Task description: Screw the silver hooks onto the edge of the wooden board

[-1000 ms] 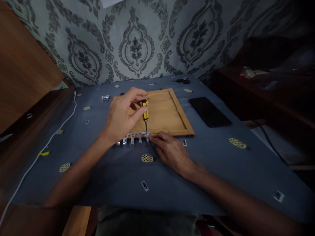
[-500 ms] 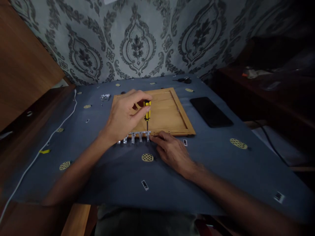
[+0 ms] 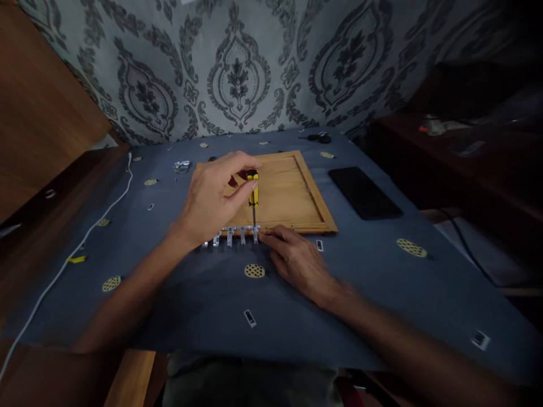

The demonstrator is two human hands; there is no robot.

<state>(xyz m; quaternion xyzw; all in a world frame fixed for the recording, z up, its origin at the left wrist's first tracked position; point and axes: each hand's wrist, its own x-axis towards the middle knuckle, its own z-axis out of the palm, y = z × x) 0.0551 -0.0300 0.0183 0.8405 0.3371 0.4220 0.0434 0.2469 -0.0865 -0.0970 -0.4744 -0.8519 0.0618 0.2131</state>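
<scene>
My left hand (image 3: 212,200) is closed round the yellow and black handle of a small screwdriver (image 3: 253,192). The tool stands upright with its tip on a silver metal hook rail (image 3: 231,235) at the near edge of a wooden panel (image 3: 288,195). My right hand (image 3: 297,260) rests on the blue cloth beside the rail's right end, its fingertips pressed against the rail and the panel's edge.
A black phone (image 3: 365,193) lies right of the panel. A small metal part (image 3: 181,167) sits at the back left. A white cable (image 3: 85,240) runs along the left edge of the blue cloth (image 3: 382,294). Dark keys (image 3: 316,137) lie near the wall.
My left fingers have shifted slightly on the screwdriver handle, as if turning it. The right hand and the rail stay in place.
</scene>
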